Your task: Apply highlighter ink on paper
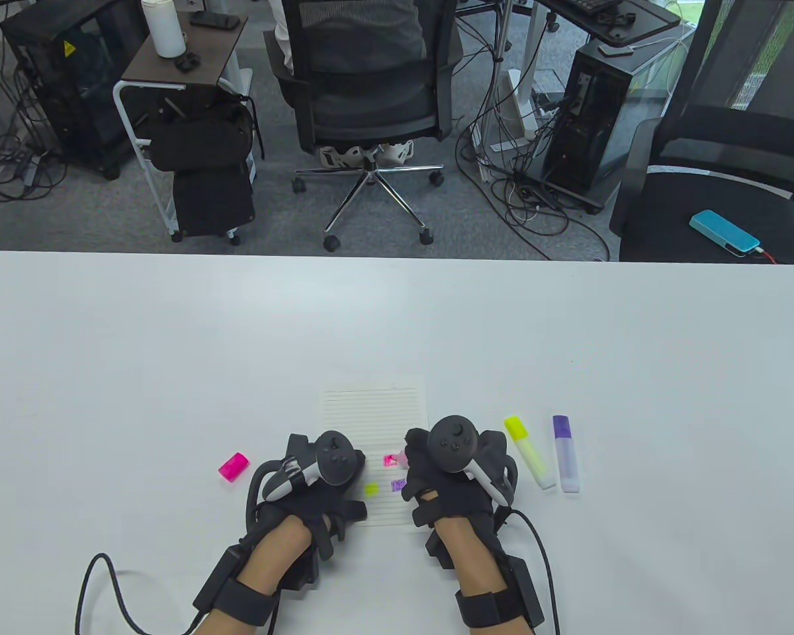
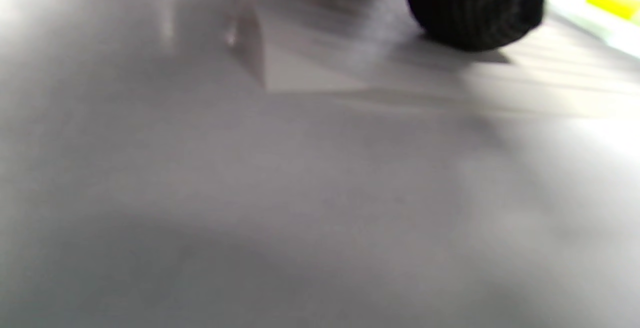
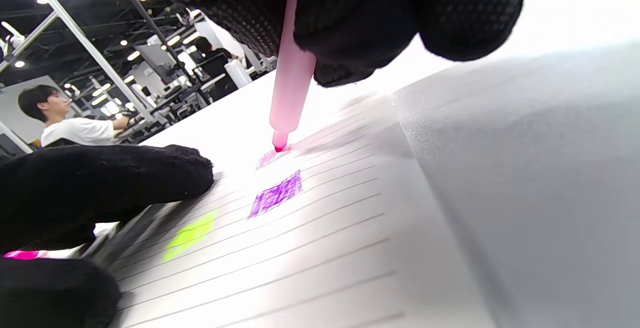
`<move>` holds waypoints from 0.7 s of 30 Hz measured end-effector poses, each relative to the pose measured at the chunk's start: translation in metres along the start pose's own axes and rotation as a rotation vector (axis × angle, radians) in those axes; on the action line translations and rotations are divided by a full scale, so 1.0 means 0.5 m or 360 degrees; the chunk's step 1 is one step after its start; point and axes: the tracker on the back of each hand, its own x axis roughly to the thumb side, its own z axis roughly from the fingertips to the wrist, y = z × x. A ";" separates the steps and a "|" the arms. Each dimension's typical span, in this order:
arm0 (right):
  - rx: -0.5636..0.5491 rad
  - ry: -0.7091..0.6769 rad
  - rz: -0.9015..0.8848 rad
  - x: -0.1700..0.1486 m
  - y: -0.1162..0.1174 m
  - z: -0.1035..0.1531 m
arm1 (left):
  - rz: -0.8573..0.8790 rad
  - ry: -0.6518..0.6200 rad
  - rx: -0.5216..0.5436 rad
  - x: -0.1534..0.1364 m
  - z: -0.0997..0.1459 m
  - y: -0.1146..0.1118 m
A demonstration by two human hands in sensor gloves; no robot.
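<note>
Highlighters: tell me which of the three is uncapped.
The pink highlighter, gripped in the right hand with its tip on the paper. The yellow highlighter and purple highlighter lie capped beside it.

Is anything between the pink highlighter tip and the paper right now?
Nothing visible. In the right wrist view the pink highlighter, held by the right hand, has its tip on the paper at a pink mark. The left hand rests on the sheet's left edge, clear of the tip.

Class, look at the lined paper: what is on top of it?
On the lined paper: yellow, purple and pink ink patches, the pink highlighter tip, and left hand fingers. The hands hide some paper.
</note>
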 end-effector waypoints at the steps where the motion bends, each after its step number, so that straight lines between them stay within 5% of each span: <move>1: 0.0032 -0.0001 -0.0001 0.001 -0.002 0.002 | -0.0001 0.0000 0.0000 0.000 0.000 0.000; 6: -0.0093 -0.0011 0.0044 0.000 0.002 -0.002 | 0.0000 0.0001 -0.0001 0.000 0.000 0.000; 10: 0.0012 0.0002 0.0024 0.002 -0.004 0.003 | -0.0001 0.0002 -0.0003 0.000 0.000 0.001; 21: -0.0031 -0.0001 0.0053 0.003 -0.002 0.003 | -0.0003 0.0000 -0.0004 0.000 -0.001 0.000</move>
